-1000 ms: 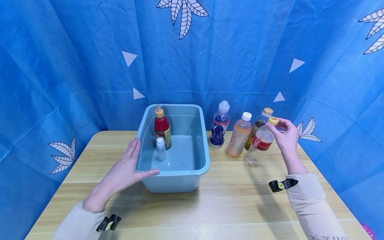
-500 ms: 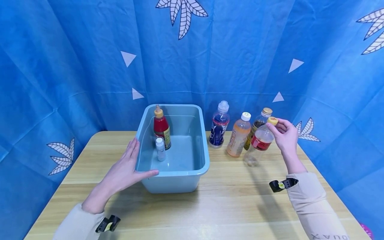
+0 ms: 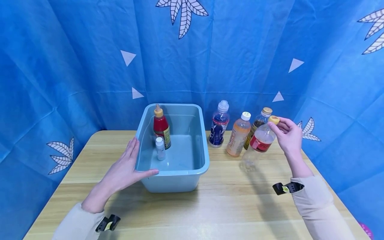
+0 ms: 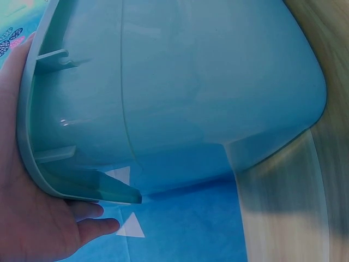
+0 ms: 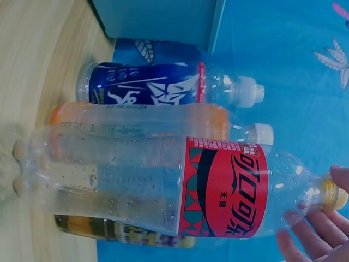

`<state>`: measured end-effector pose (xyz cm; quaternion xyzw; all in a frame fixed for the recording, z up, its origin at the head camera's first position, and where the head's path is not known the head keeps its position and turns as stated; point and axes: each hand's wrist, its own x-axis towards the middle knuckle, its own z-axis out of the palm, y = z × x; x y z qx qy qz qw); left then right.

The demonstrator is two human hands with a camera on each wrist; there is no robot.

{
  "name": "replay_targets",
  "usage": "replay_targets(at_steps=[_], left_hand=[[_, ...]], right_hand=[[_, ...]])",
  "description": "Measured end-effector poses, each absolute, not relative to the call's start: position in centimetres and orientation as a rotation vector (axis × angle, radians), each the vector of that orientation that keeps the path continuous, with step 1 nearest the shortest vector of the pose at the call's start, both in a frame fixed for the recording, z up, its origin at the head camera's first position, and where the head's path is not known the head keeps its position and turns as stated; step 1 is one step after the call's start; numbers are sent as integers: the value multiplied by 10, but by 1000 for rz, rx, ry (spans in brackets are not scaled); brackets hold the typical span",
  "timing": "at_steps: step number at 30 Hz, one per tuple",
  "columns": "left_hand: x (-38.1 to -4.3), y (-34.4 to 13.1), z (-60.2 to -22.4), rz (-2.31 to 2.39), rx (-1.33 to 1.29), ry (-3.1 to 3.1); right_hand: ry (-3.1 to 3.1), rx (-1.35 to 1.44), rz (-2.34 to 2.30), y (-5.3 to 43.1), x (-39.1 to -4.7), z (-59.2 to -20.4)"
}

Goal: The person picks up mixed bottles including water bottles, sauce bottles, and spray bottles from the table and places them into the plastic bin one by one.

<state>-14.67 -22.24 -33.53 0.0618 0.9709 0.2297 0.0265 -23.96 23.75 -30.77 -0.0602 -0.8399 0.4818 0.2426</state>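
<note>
In the head view my right hand (image 3: 289, 137) pinches the yellow cap (image 3: 273, 120) of a clear plastic soda bottle (image 3: 260, 144) with a red label. The bottle looks empty apart from droplets, and leans with its top toward my hand. Its base is close over the table in front of the other bottles. My left hand (image 3: 126, 170) rests on the near-left corner of a blue plastic tub (image 3: 183, 173), fingers along the left rim and thumb over the front rim. Inside the tub stand a red squeeze bottle (image 3: 161, 126) and a small white-capped bottle (image 3: 160, 150).
Right of the tub stand a dark blue-labelled bottle (image 3: 218, 129), an orange-tinted bottle (image 3: 239, 137) with a white cap, and a gold-capped bottle (image 3: 265, 112) partly hidden behind the soda bottle. A blue curtain (image 3: 246, 60) hangs behind the wooden table (image 3: 228, 200).
My right hand and the soda bottle have shifted slightly: the hand to the right, the bottle's base toward me and a little left. The left hand and tub stay in place.
</note>
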Motion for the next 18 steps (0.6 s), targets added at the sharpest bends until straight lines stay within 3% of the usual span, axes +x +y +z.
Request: replay_targets(at_steps=[18], left_hand=[[-147, -222, -336, 714, 198, 3008]], right_hand=[[-2301, 123, 1296, 219, -217, -276]])
